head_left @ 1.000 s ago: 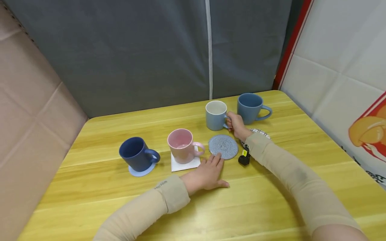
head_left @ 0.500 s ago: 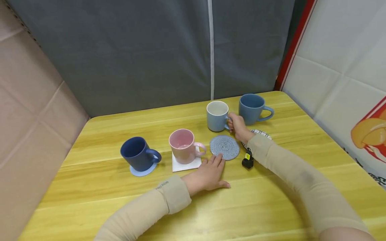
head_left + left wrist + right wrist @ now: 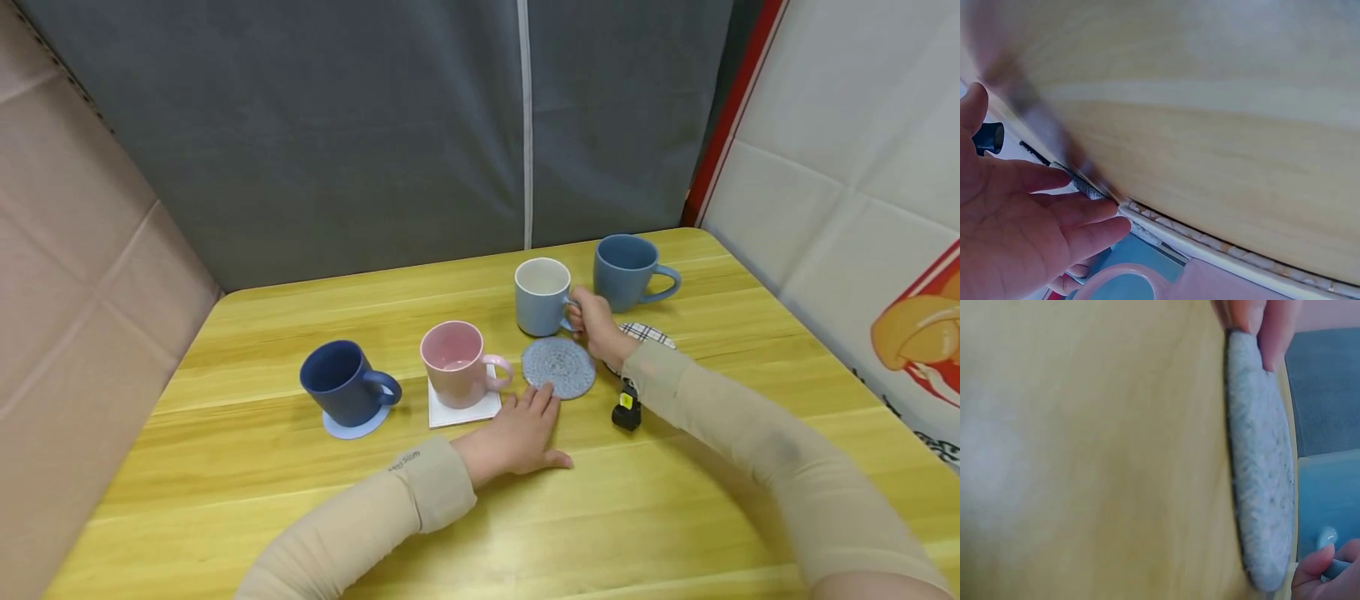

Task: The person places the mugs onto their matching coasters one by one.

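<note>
My right hand (image 3: 596, 323) grips the handle of a light blue mug (image 3: 538, 308) with a pale inside. The mug is upright, its base at the far edge of a round grey woven coaster (image 3: 558, 368); whether it touches the table cannot be told. Flat on the table, my left hand (image 3: 517, 435) rests its straight fingertips on the coaster's near edge. In the right wrist view those fingertips lie on the coaster (image 3: 1263, 469), and part of the light blue mug (image 3: 1329, 494) shows behind. The left wrist view has the left hand (image 3: 1022, 231) with fingers extended.
A pink mug (image 3: 453, 375) on a square white coaster (image 3: 465, 414) stands near my left hand. Farther left, a navy mug (image 3: 337, 387) sits on a round light blue coaster (image 3: 354, 431). A larger blue mug (image 3: 624, 275) and a checkered coaster (image 3: 648, 335) are at the right.
My right hand has brought the light blue mug slightly nearer, toward the grey coaster's far edge. The left hand stays on the coaster.
</note>
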{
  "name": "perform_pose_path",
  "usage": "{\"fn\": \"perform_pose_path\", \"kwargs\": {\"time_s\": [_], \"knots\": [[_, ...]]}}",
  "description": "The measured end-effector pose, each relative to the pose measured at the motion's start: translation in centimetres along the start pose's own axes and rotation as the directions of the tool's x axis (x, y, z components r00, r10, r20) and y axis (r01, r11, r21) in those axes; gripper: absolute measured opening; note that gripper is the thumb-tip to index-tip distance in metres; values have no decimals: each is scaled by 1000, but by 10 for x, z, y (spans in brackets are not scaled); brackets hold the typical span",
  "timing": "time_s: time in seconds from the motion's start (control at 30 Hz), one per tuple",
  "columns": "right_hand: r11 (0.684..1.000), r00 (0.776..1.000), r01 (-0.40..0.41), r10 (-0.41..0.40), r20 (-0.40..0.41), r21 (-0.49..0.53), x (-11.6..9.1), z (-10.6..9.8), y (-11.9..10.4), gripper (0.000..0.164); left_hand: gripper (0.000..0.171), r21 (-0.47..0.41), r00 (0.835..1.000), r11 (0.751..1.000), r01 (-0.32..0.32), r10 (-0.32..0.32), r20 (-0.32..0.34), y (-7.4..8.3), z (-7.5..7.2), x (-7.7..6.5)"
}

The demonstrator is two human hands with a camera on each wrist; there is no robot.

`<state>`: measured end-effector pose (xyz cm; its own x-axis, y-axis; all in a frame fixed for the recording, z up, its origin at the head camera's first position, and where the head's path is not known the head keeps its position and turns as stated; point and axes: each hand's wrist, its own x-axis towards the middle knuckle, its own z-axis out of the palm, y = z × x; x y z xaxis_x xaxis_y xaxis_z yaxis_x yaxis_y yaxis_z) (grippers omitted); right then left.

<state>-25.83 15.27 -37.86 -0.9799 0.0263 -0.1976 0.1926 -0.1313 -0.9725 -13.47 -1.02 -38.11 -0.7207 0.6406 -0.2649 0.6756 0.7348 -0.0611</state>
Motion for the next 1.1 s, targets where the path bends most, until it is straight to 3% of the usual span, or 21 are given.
{"fn": "perform_pose_path", "kwargs": {"time_s": [1.1], "knots": [[999, 996, -42, 43, 82, -22, -23, -8, 2, 41, 87, -22, 1000, 1000, -13, 13, -6, -2, -1, 0]]}}
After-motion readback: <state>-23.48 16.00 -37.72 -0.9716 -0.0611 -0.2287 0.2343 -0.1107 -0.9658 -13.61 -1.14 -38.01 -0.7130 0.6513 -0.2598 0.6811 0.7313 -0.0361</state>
